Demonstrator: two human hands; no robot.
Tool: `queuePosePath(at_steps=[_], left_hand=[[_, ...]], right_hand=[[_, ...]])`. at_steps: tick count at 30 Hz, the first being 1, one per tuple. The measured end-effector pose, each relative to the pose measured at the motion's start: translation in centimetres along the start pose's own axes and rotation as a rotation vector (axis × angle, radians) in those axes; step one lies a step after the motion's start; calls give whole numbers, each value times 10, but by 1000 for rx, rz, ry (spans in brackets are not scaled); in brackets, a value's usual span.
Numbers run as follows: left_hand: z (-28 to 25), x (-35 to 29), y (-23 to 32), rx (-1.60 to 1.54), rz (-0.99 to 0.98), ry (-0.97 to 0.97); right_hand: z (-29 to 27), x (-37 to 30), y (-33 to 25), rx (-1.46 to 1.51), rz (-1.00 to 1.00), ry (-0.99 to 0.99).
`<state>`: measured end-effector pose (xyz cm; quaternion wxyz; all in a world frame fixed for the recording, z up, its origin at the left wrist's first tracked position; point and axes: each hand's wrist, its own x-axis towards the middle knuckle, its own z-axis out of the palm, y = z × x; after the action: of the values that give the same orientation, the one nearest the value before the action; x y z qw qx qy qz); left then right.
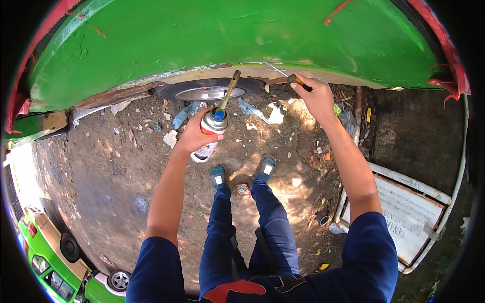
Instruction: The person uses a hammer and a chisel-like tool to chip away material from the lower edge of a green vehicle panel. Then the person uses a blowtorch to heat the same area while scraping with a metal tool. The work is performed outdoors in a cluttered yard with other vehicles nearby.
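My left hand [194, 132] is wrapped round a gas torch: a white and red gas can [204, 150] with a blue valve and a brass-coloured burner tube [230, 92]. The tube slants up and right toward the green vehicle panel [242, 38]; I can make out no flame. My right hand [318, 101] grips a screwdriver [292, 79] by its yellow and black handle. Its thin metal shaft points up and left, and the tip meets the panel's lower edge, where a tan strip [328, 76] shows beneath the green paint.
Below the panel sits a wheel [204, 93]. Paint flakes and a blue rag strip [257, 112] litter the dirt ground [151, 166] around my feet. A white framed sign [404, 212] lies at the right. A green car [48, 252] stands at the lower left.
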<state>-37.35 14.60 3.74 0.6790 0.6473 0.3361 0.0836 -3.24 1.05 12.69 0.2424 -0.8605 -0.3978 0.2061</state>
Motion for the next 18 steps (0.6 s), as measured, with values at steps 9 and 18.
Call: queuePosePath(at_steps=[9, 18], left_hand=[[-9, -13, 9, -83, -2, 54], [-4, -28, 2, -76, -29, 70]], right_hand=[[21, -2, -12, -57, -97, 59], [23, 8, 35, 161, -28, 24]])
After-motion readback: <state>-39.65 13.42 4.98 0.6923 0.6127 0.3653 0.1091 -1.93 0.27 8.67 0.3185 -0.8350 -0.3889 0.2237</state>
